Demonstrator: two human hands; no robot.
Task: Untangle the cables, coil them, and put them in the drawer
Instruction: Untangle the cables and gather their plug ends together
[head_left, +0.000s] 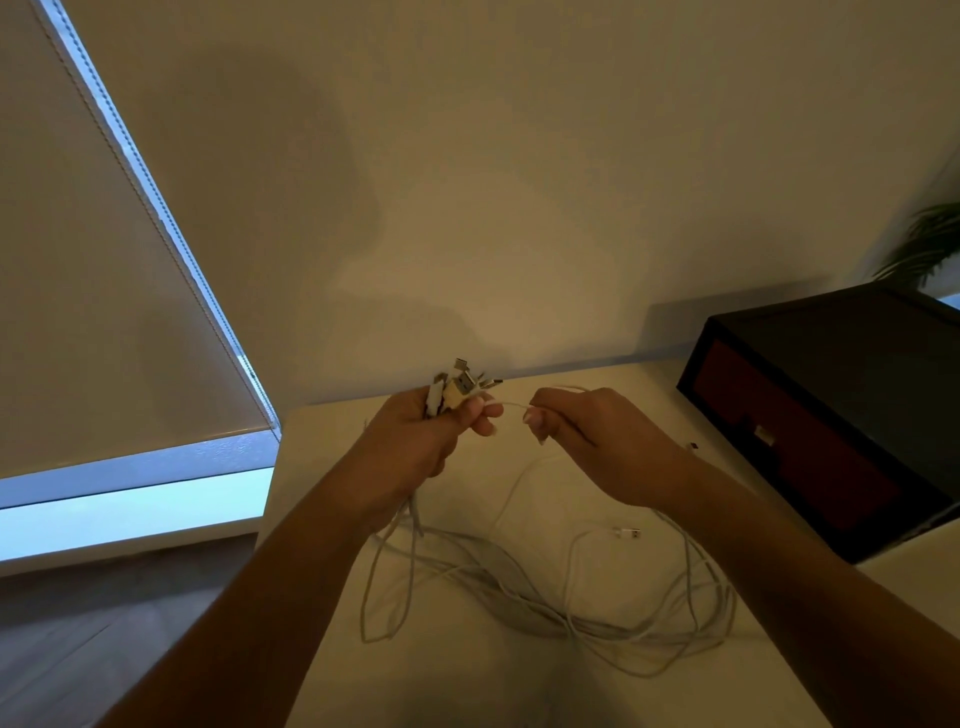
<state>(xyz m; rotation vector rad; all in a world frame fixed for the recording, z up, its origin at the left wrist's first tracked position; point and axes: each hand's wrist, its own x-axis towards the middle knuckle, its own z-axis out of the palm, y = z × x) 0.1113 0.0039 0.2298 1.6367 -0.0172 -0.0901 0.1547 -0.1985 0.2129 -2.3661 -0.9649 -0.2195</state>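
Several white cables (519, 587) lie in a loose tangle on the white table (519, 686). My left hand (415, 441) is raised above the table and grips a bunch of cable ends, with their USB plugs (460, 387) sticking up out of the fist. My right hand (597, 441) pinches one white cable a short way to the right of that bunch; a short stretch runs taut between the two hands. One loose plug (627, 533) lies on the table under my right wrist. The drawer unit (831, 415), dark with a reddish front, stands at the right; its drawer looks closed.
A wall rises behind the table. A window with a lowered roller blind (104, 312) is at the left, and floor shows below it. A plant (930, 244) peeks in behind the drawer unit. A small dark item (692, 445) lies by the drawer front.
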